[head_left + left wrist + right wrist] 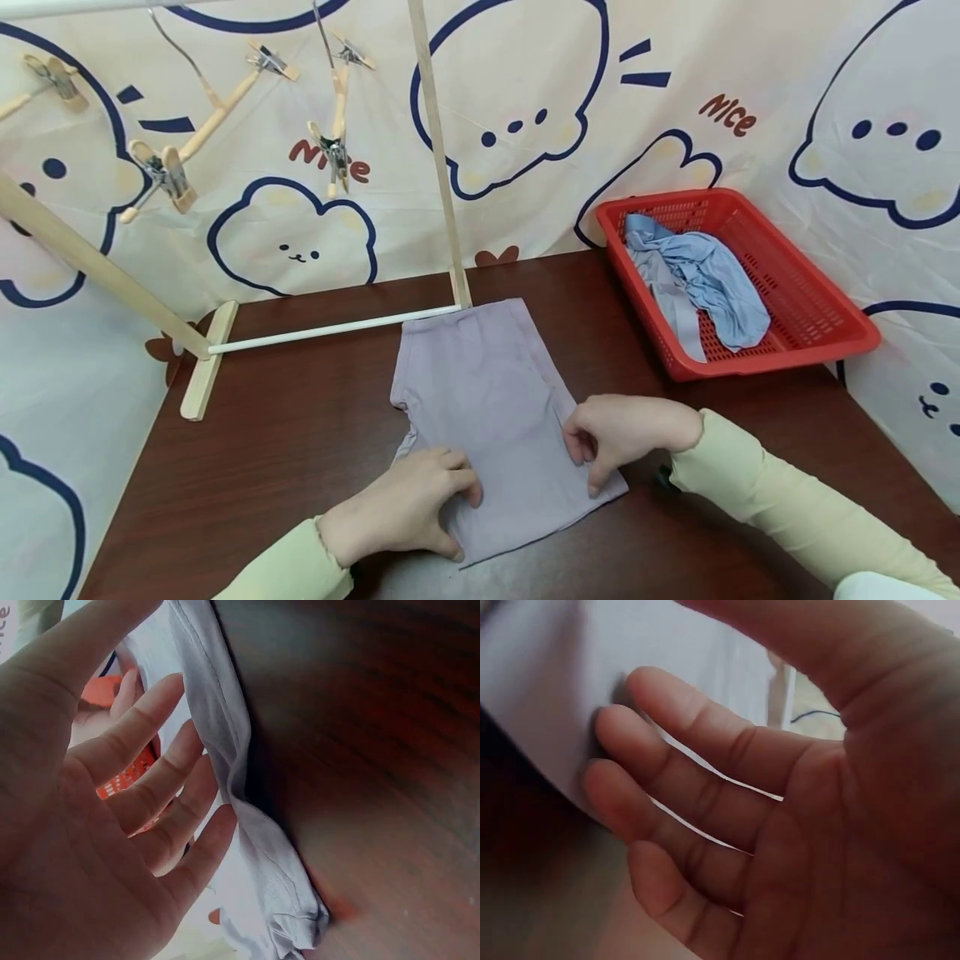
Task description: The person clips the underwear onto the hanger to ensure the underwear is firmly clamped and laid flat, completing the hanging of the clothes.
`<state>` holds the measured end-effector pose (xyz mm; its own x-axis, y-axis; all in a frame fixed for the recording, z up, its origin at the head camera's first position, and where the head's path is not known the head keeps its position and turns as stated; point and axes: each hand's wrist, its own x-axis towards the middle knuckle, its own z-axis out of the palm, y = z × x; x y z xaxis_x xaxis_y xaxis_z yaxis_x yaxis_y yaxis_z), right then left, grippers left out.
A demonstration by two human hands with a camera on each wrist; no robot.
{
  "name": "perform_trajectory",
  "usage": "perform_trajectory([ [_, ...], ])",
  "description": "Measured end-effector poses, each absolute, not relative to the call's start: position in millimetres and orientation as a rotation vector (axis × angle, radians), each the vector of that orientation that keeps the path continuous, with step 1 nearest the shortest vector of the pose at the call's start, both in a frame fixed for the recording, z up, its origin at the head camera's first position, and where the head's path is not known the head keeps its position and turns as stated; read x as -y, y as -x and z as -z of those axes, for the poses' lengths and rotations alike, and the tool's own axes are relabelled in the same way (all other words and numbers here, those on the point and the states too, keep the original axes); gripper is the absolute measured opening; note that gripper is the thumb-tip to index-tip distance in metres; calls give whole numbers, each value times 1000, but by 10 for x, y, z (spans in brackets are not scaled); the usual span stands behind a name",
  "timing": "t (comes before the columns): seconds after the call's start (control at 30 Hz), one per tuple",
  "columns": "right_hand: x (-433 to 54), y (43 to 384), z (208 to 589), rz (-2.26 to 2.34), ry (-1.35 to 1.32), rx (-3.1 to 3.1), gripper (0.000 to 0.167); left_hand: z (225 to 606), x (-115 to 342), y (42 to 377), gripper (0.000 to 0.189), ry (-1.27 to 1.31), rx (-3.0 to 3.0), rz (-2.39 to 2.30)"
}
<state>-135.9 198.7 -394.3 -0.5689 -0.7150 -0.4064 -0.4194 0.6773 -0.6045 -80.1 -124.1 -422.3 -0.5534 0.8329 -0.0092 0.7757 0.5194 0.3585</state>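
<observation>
Pale lilac shorts (487,400) lie flat, folded lengthwise on the dark brown table, with the waist end at the back and a leg hem towards me. My left hand (412,504) rests at the front left of the cloth, thumb near the hem corner; in the left wrist view its loosely spread fingers (154,742) touch the fabric's edge. Over the right edge, near the other hem corner, is my right hand (626,433), fingertips down on the cloth. Its fingers (697,757) look gently bent in the right wrist view, with no fabric gripped in the palm.
A red plastic basket (813,333) with light blue clothing (705,275) in it stands at the back right. At the left is a wooden rack (442,158) with clip hangers (225,108); its white lower bar (330,332) ends by the waist of the shorts. A printed curtain hangs behind.
</observation>
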Motion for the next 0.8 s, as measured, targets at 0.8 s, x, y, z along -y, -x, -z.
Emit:
perform_trajectory([
  [0.8, -1893, 1088, 4056, 612, 964, -2237, 27, 4088, 1353, 802, 25, -1202, -2304, -689],
])
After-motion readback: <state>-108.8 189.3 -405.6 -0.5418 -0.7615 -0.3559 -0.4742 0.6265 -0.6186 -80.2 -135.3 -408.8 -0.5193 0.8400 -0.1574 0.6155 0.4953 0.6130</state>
